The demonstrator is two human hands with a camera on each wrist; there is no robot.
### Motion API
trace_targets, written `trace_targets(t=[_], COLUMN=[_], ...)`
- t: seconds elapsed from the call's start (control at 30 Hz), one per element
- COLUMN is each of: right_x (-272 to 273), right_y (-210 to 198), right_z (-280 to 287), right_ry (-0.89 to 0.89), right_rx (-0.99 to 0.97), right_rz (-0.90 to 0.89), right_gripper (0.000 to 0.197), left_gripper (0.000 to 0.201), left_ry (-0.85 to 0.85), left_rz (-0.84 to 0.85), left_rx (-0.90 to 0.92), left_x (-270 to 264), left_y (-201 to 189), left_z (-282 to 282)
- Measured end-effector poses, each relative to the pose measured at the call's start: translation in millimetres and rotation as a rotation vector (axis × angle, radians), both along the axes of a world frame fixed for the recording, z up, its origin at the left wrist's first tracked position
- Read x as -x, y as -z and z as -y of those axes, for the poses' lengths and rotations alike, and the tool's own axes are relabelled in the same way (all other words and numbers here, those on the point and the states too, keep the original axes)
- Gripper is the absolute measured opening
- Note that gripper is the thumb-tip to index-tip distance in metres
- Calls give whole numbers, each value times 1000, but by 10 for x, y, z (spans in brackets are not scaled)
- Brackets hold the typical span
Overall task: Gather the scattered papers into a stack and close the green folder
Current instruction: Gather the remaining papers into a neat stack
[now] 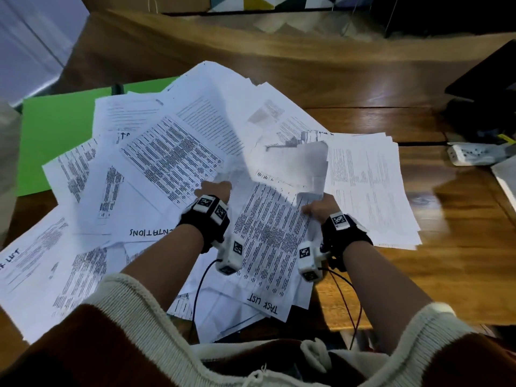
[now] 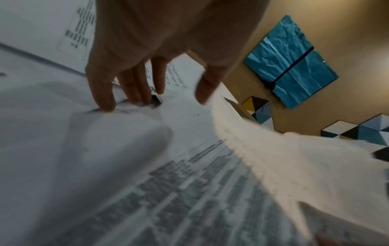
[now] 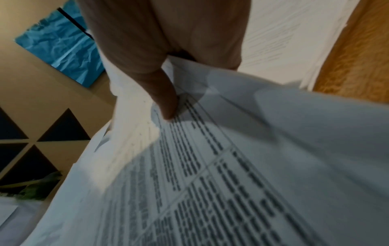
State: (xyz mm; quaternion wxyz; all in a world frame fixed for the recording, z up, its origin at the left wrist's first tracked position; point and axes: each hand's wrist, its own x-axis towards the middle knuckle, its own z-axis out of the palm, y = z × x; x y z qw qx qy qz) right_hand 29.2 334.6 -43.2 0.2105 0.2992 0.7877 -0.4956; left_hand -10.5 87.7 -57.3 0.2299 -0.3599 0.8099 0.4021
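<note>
Papers are all over the desk. The left hand presses straight, spread fingers onto the pile right under it, and the right hand pinches a curled-up bunch of them. The green folder pokes out from under the pile, up and left of the left hand.

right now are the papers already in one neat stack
No, the papers lie fanned across the table and over the green folder.

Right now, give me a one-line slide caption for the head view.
Right hand pinches printed white paper sheets, left hand touches the pile scattered over a green folder and brown wooden table.
</note>
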Motion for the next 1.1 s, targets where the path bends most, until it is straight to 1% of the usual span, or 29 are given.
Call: trace_targets(t=[0.03, 0.07, 0.1, 0.13, 0.17, 0.2, 0.23, 0.27, 0.3, 0.33, 0.37, 0.43, 0.5, 0.53, 0.57, 0.6, 0.67, 0.73, 0.8, 0.83, 0.9, 0.93, 1.0, 1.1], right_x=[-10, -24, -30, -30, -25, -21, -22, -34, -16, -12, 6, 77, 124, 147, 161, 175, 164, 157, 148, 131, 100, 87, 68, 28], right_y=[-18, -59, -73, -108, -155, -209, -285, -385, -430, -528, -624, -809, -1064, -1163, -1277, -1380, -1557, -1641, -1615, -1581, -1498, -1449, -1341, -1235], right_z=[-16, -31, -68, -110, -160, -187, -209, -211, -227, -207, -173, -110, -11, 21, 63, 103, 178, 231, 289, 322, 369, 388, 393, 410], right_ry=[24, 52, 72, 89, 98, 109, 115, 128, 144, 156, 157, 124, 81, 68, 56, 58, 60, 58, 41, 36, 42, 53, 84, 101], right_rx=[7, 24, 43, 65, 82, 100, 115, 135, 157, 186, 212, 235, 229, 261, 274, 311, 357, 417, 439, 438, 444, 456, 472, 507], right_rz=[-32, -52, -69, -83, -102, -114, -136, -165, -199, -239, -279, -377, -463, -511, -568, -611, -684, -727, -716, -699, -678, -679, -657, -597], right_gripper=[30, 27, 17, 13, 20, 20, 13, 12, 17, 15, 14, 23, 26, 26, 25, 25, 24, 27, 28, 34, 66, 78, 86, 91], left_gripper=[83, 95, 101, 98, 90, 82, 77, 68, 57, 47, 45, 39, 19, 11, 9, 11, 14, 14, 29, 35, 47, 53, 60, 56], left_ry=[9, 44, 71, 111, 142, 153, 139, 123, 103, 80, 41, 2, -15, -28, -43, -59, -105, -165, -201, -222, -257, -259, -225, -154], left_rz=[16, 28, 3, -31, -58, -70, -85, -126, -178, -240, -302, -455, -605, -682, -753, -824, -959, -1027, -1071, -1079, -1061, -1037, -981, -913], left_rx=[-60, -104, -151, -192, -245, -323, -432, -538, -608, -635, -601, -445, -307, -248, -206, -184, -222, -230, -234, -279, -391, -421, -457, -509], left_x=[-8, -51, -97, -127, -166, -199, -210, -235, -272, -284, -290, -279, -268, -251, -241, -234, -238, -269, -342, -377, -395, -399, -372, -312], left_y=[-13, -100, -165, -196, -266, -329, -376, -432, -517, -550, -600, -743, -947, -1045, -1160, -1261, -1402, -1435, -1394, -1343, -1208, -1158, -1111, -1074], left_z=[19, 29, 40, 65, 63, 72, 81, 77, 44, 23, -11, -62, -105, -117, -124, -125, -114, -99, -83, -70, -30, -1, 38, 112])
